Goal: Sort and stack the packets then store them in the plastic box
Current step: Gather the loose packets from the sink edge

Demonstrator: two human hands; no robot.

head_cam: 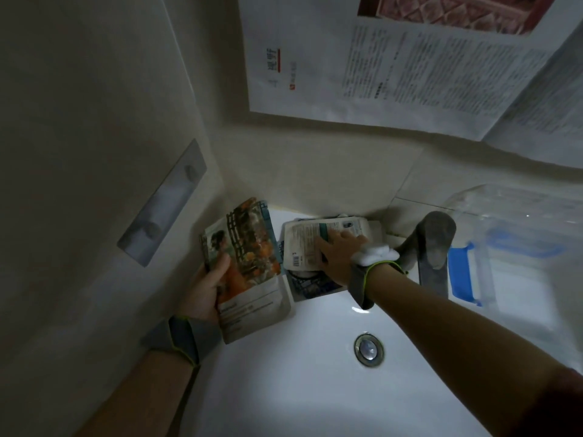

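I see my left hand (205,291) gripping the orange-printed packet (249,269), thumb across its front, fingers wrapped behind it, over the sink (284,389) rim at left. My right hand (337,257) lies flat on the white packet (312,244), fingers (331,239) spread across it (a blue-patterned packet (315,287) lies beneath). The plastic box (517,247) stands far right, behind the faucet (432,250).
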